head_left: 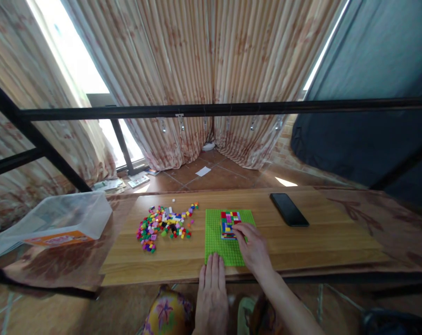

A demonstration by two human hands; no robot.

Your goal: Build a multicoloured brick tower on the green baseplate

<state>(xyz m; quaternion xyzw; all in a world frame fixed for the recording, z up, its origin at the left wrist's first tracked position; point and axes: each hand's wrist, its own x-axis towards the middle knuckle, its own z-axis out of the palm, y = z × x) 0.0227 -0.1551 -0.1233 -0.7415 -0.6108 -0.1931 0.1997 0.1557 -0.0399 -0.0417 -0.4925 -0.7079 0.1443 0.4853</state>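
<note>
A green baseplate [218,242] lies on the wooden board, with a block of many-coloured small bricks [230,222] built on its far right part. My right hand [253,246] rests on the plate, its fingertips pressed against the near edge of that brick block. My left hand [213,288] lies flat with fingers stretched out, its tips on the plate's near edge, holding nothing. A loose pile of coloured bricks [164,225] lies left of the plate.
A black phone [289,209] lies on the wooden board [319,242] to the right. A clear plastic tub [62,218] stands at the left. A black metal rail [211,110] crosses in front of curtains.
</note>
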